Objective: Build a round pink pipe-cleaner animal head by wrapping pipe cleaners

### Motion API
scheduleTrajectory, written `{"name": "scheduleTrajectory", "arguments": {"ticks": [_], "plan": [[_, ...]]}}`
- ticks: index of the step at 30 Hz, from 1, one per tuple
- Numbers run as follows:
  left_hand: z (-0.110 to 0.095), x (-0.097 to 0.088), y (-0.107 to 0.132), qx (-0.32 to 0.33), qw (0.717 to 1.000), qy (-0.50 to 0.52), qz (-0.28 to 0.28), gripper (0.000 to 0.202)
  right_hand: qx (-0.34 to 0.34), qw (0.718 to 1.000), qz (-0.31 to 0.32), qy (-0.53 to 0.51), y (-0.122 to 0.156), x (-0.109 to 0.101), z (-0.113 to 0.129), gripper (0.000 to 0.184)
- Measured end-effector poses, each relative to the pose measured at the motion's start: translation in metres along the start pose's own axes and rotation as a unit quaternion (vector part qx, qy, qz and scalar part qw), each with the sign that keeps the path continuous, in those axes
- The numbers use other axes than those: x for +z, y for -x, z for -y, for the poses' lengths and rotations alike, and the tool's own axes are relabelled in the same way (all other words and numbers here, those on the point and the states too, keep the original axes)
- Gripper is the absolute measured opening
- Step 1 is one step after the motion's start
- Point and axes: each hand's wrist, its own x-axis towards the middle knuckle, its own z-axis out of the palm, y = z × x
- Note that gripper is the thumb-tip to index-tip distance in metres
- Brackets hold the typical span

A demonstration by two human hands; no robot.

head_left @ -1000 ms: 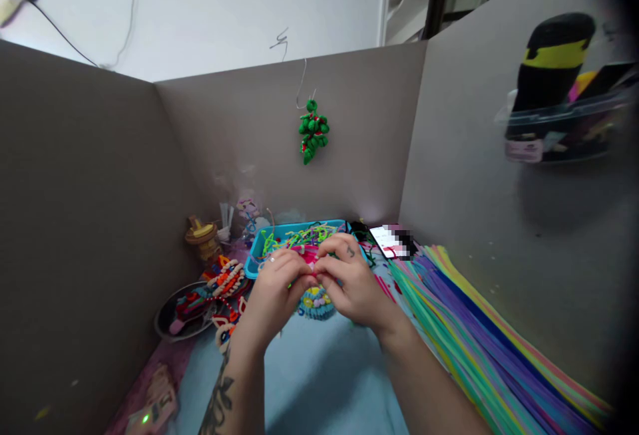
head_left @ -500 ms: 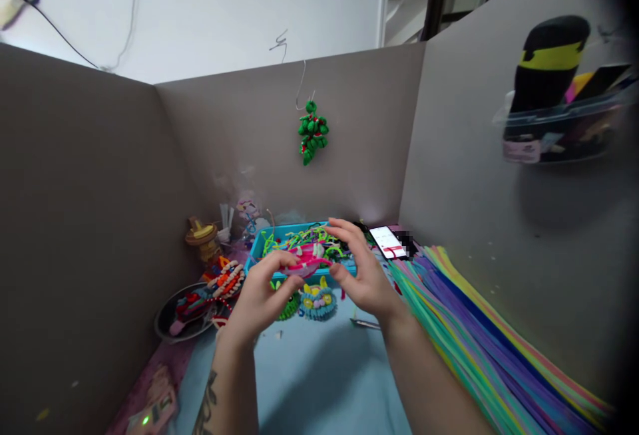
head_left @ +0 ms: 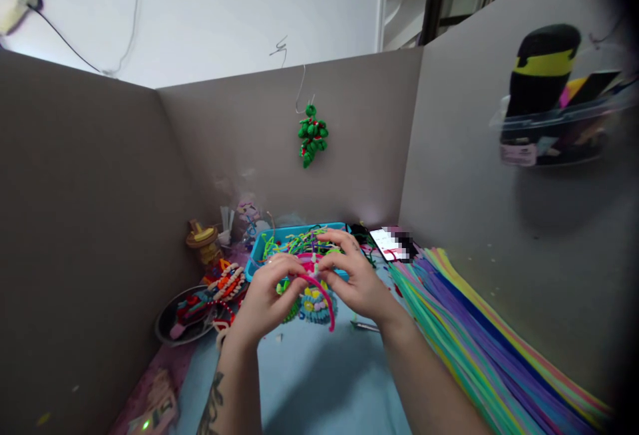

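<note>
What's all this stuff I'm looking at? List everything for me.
pink pipe cleaner: one, pink, curved, pinched between both hands
tray: one, blue, just behind the hands
fuzzy figure: one, blue with yellow dots, beneath the hands
pipe cleaner bundle: many, pastel colours, right side
phone: one, screen lit, right of the tray
bowl: one, dark, left of the hands
hanging ornament: one, green, high up behind the tray
left hand: one, gripping the pink pipe cleaner
right hand: one, gripping it too
</note>
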Motion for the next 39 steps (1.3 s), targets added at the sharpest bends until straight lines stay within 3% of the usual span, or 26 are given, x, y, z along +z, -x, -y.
{"name": "scheduleTrajectory", "arguments": {"ticks": [5, 9, 13, 17, 20, 22, 27, 32, 39], "plan": [[0.005, 0.002, -0.002, 0.01, 0.996, -0.051, -0.073, 0.005, 0.007, 0.995, -0.098, 0.018, 0.001, 0.005, 0.003, 0.008], [0.008, 0.001, -0.001, 0.028, 0.991, -0.071, -0.107, 0.006, 0.001, 0.999, -0.043, 0.004, 0.001, 0.009, 0.009, 0.008], [0.009, 0.001, -0.002, 0.024, 0.991, -0.096, -0.095, 0.006, 0.001, 0.998, -0.066, -0.003, 0.001, 0.012, 0.008, 0.009], [0.01, 0.004, -0.001, 0.013, 0.994, -0.11, -0.013, 0.008, -0.033, 0.993, -0.105, 0.035, 0.001, 0.007, 0.005, 0.01], [0.01, 0.009, -0.001, 0.012, 0.996, -0.087, 0.029, 0.006, -0.019, 0.99, -0.117, 0.071, 0.0, 0.003, 0.002, 0.012], [0.01, 0.012, -0.001, -0.002, 0.998, -0.067, 0.02, 0.006, 0.007, 0.99, -0.12, 0.079, -0.001, 0.002, 0.0, 0.012], [0.012, 0.012, 0.001, -0.039, 0.997, -0.047, -0.048, 0.029, 0.051, 0.993, -0.088, 0.065, -0.001, 0.001, -0.005, 0.01], [0.016, 0.008, -0.001, 0.014, 0.994, -0.058, -0.092, 0.014, 0.063, 0.996, -0.054, 0.027, -0.003, 0.0, -0.002, 0.011], [0.012, 0.008, -0.002, 0.042, 0.994, -0.044, -0.087, 0.006, 0.038, 0.997, -0.048, 0.036, -0.002, -0.003, 0.005, 0.012]]}}
